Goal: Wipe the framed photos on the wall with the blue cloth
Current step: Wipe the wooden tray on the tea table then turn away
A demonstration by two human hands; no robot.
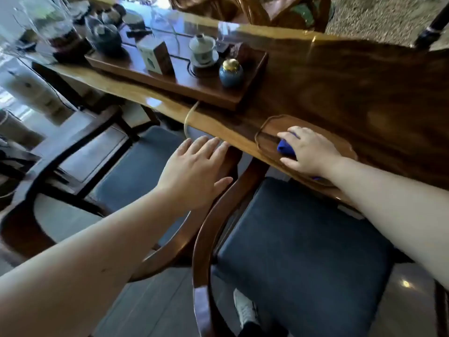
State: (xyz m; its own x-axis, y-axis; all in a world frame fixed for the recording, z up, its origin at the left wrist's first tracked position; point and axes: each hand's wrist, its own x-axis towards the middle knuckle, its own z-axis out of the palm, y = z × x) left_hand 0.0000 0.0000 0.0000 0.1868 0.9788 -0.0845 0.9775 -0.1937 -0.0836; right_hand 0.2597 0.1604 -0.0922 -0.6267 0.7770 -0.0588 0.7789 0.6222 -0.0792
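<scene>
I see the right hand [309, 152] on the blue cloth [286, 147], which lies in a small wooden tray [267, 137] at the table [352, 88] edge.

Its fingers curl over the cloth, gripping it. The left hand [194, 171] hovers flat and spread wide, empty, above a chair [301, 251]. I cannot see any framed photos.

A cloth [286, 148] lies in a dish [267, 142] on the counter [352, 88]; a tray [194, 93] sits behind-left, chair [301, 239] before.

Glossy wooden table [340, 76]; soft blue cloth [285, 147]; matt chair cushion [303, 239].
</scene>
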